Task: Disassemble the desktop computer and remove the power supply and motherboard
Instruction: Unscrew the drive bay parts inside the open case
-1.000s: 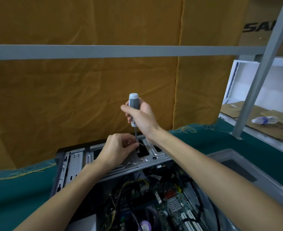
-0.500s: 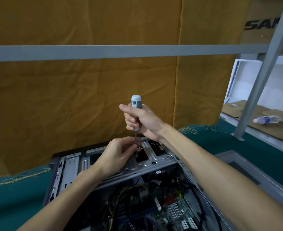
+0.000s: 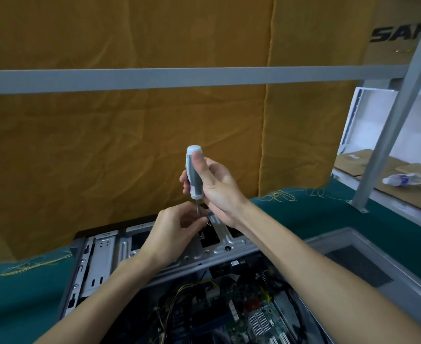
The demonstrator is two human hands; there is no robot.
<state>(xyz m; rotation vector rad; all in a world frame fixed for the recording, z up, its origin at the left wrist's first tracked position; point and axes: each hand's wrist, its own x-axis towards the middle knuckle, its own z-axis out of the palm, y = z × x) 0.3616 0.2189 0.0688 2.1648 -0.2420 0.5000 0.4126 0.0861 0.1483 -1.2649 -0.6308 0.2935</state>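
An open desktop case point(image 3: 100, 259) lies on the green bench, its silver drive-bay frame facing up. Inside, low in view, the motherboard point(image 3: 259, 321) shows with a finned heatsink and black and yellow cables point(image 3: 179, 294). My right hand point(image 3: 216, 187) grips a grey and white screwdriver point(image 3: 193, 172), held upright with its thin shaft pointing down at the frame. My left hand point(image 3: 177, 232) pinches the shaft near its tip, just above the frame. The tip and any screw are hidden by my fingers. No power supply is visible.
The removed grey side panel point(image 3: 368, 266) with a vent grille lies to the right of the case. An orange cloth hangs behind the bench, crossed by a grey metal rail point(image 3: 154, 76). A slanted post point(image 3: 388, 125), cardboard and a plastic bottle point(image 3: 403, 180) are at the right.
My right hand has turned on the screwdriver handle, so the thumb now lies along it near the cap. The view has shifted slightly and the left hand stays at the shaft.
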